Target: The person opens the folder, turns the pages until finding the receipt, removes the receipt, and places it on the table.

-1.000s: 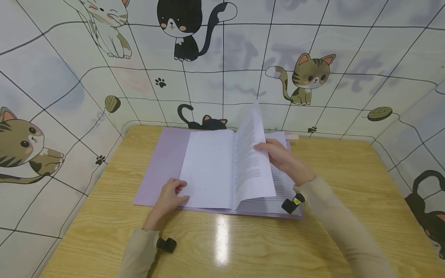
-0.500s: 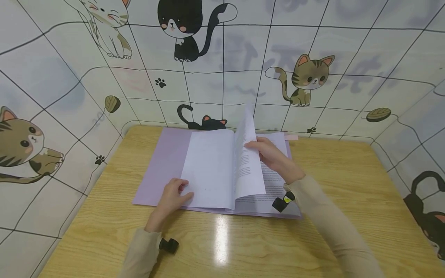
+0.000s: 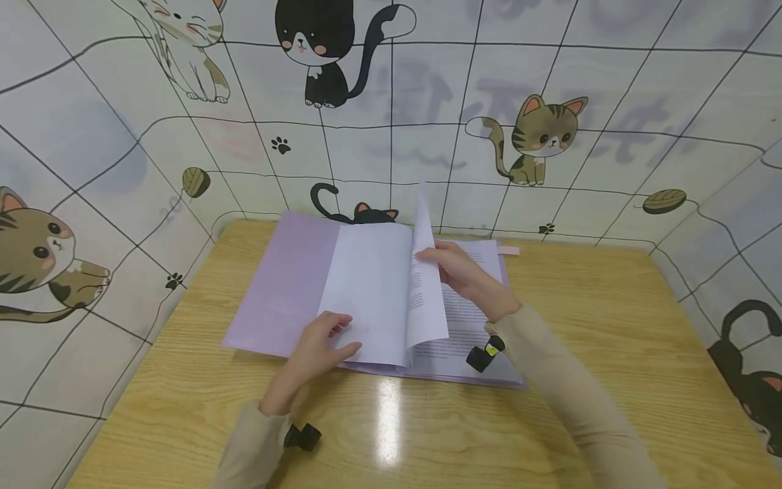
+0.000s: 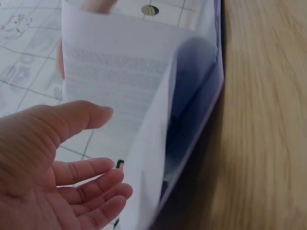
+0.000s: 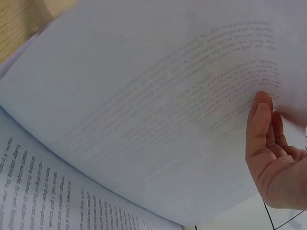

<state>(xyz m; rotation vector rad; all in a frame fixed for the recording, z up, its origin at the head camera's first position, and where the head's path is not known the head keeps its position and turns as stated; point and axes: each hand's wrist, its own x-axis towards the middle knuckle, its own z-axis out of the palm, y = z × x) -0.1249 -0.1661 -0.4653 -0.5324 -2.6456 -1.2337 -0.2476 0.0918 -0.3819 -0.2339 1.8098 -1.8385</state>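
A booklet of printed sheets with a lilac cover (image 3: 282, 288) lies spread on the table. My right hand (image 3: 467, 275) pinches the outer edge of a raised page (image 3: 429, 316), which stands nearly upright by the spine; the right wrist view shows the fingers behind this page (image 5: 144, 96). Over the lower part of the left page (image 3: 369, 292), my left hand (image 3: 314, 350) has its fingers loosely bent and its thumb apart. The left wrist view shows nothing between the thumb and fingers of the left hand (image 4: 72, 163). Printed text covers the right page (image 3: 470, 312).
The wooden table (image 3: 599, 319) extends around the booklet. A pink tab (image 3: 509, 250) sticks out at the booklet's upper right. Behind stands a wall covering (image 3: 427, 88) with cartoon cats and grid lines.
My right hand has carried the raised page leftward toward the spine. My left hand has shifted right over the left page, and the left cover's outer edge has lifted slightly.
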